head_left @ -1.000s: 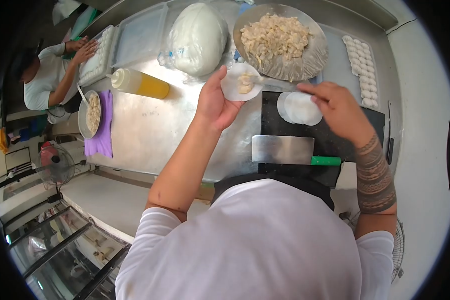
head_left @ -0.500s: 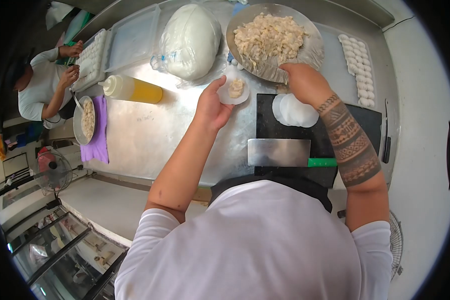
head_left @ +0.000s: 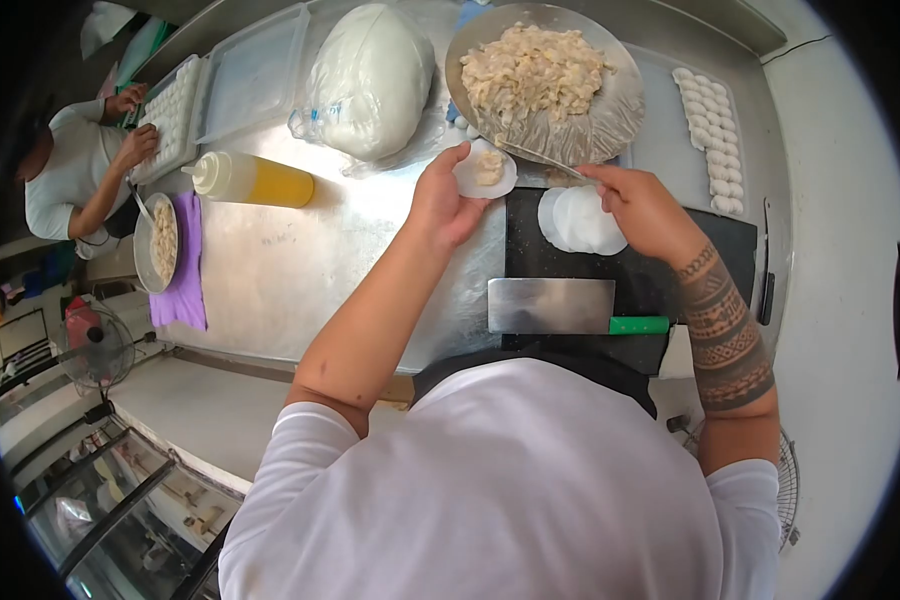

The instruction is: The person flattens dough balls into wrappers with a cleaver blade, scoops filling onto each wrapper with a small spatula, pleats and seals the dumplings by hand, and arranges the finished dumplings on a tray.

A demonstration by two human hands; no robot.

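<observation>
On the fingers of my left hand lies a round white dumpling wrapper with a lump of pale filling at its middle. My right hand is closed around the end of a thin, flat, stick-like utensil, which points left toward the wrapper along the near rim of the bowl. That wide metal bowl holds a heap of chunky filling. Below my right hand, a stack of round wrappers rests on a black board. A cleaver with a green handle lies in front of the stack.
Rows of white dumplings sit on a tray at the right. Dough under plastic, a squeeze bottle of yellow liquid and a bowl on a purple cloth stand leftward. At far left a co-worker handles a dumpling tray.
My right hand has moved back from the bowl's rim toward me and right, bringing the thin utensil into view. My left hand has shifted slightly right with the filled wrapper.
</observation>
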